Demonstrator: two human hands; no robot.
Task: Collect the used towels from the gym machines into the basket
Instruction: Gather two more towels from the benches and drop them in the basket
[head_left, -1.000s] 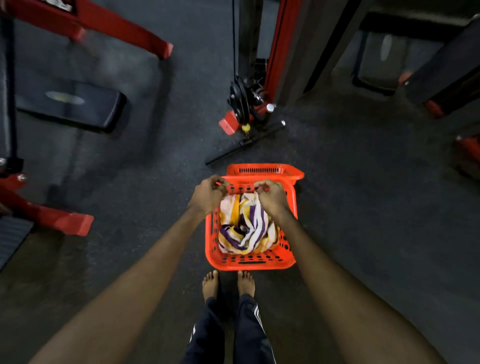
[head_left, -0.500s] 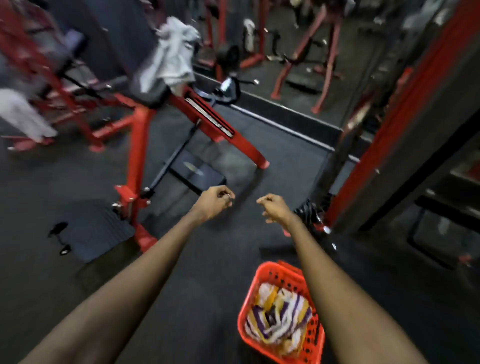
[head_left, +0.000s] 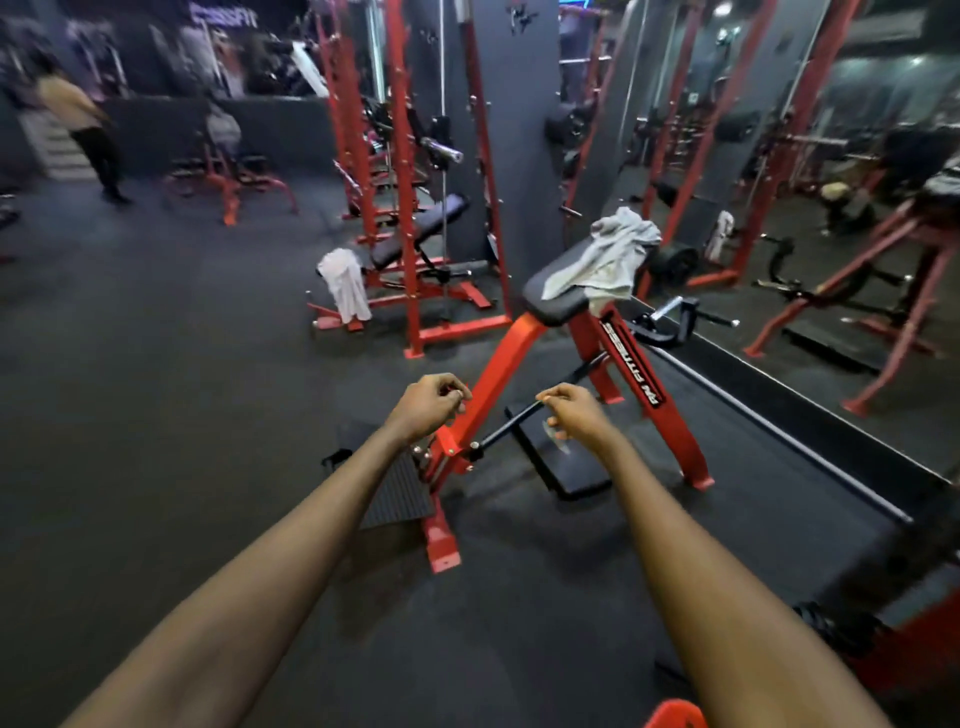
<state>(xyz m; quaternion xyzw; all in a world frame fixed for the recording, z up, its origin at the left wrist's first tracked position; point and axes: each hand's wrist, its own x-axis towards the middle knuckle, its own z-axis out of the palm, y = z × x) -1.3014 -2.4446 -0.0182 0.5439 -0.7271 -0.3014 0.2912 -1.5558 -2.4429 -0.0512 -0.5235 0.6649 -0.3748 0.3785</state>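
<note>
A grey towel (head_left: 605, 260) lies draped over the black pad of a red machine (head_left: 631, 374) ahead of me. Farther back on the left, a white towel (head_left: 345, 285) hangs off the end of a black bench. Only a corner of the orange basket (head_left: 675, 716) shows at the bottom edge. My left hand (head_left: 428, 405) and my right hand (head_left: 574, 418) are held out in front of me, fingers curled loosely, nothing in either. Both are well short of the grey towel.
Red racks and cable frames (head_left: 410, 171) stand behind the white towel. A mirror wall (head_left: 779, 182) runs along the right with a raised black ledge. A black footplate (head_left: 397, 491) sits by the machine's base. A person (head_left: 85, 124) stands far left. Dark rubber floor spreads to the left.
My hands have let go of the basket rim and risen. My view has lifted from the basket at my feet to the machines ahead; the basket has dropped to the frame's bottom edge.
</note>
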